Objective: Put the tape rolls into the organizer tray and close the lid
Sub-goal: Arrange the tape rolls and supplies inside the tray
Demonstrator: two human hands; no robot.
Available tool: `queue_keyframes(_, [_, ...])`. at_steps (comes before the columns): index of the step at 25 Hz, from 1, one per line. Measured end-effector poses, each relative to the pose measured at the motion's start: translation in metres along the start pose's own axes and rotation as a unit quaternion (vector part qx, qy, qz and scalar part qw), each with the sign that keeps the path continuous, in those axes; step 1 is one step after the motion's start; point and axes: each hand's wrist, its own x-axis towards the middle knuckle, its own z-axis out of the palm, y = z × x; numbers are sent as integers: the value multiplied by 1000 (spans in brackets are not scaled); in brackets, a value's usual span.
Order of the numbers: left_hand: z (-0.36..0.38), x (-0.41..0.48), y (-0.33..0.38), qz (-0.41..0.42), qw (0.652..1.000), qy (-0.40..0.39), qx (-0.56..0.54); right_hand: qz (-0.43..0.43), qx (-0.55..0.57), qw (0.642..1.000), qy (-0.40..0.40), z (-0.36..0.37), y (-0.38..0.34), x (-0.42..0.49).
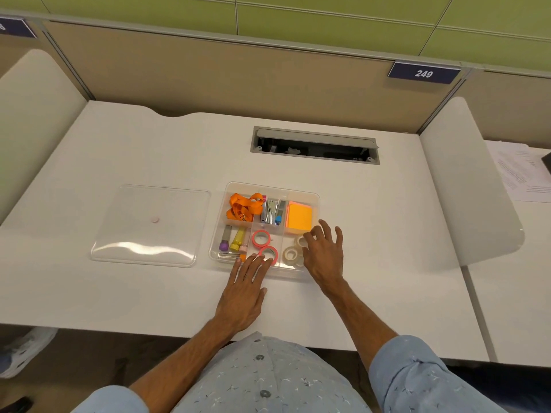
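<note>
Pink-rimmed tape rolls, two of them, lie flat in the organizer tray point(315, 195), in the near-middle compartment: one tape roll point(261, 238) farther back, the other pink roll point(268, 254) toward 6 o'clock of it, near the tray's front wall. Clear tape rolls point(290, 254) sit in the compartment at 3 o'clock of the pink pair, w/ a second clear one point(299, 241) partly hidden by the right hand.

Left hand point(243, 293) lies palm-down on the bench point(149, 293), fingers point(253, 263) spread and released, tips over the tray's front edge and touching or just short of the nearer pink roll; can't tell which. Right hand point(323, 254) hovers over the tray's 4 o'clock corner, fingers loosely splayed, gripping nothing, covering part of the clear rolls.

Rest of tray: orange lanyard point(243, 205) at the 10 o'clock compartment, stapler point(269, 211) and small tools mid-back, orange sticky notes point(299, 216) at 2 o'clock, markers point(232, 238) in purple and yellow at 8 o'clock.

Lid point(149, 225), clear plastic, lies flat on the bench at 9 o'clock of the tray, just beside it, not touching. Nothing sits btwn lid and tray.

At 12 o'clock, well apart, an open cable hatch point(314, 146) is set in the bench. Beige partition point(208, 73) behind carries a sign point(423, 73) reading 249. Papers point(521, 174) lie on the neighbouring surface at 3 o'clock.
</note>
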Motion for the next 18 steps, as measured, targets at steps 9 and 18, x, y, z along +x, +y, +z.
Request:
queue_keyframes(9, [3,1,-1,-6,1000,-12,2,-15,24,999,29,3,4,-4])
queue_keyframes(18, [2,2,1,-11,1000,-12,-3,-53,-54,997,-34,3,-6,-4])
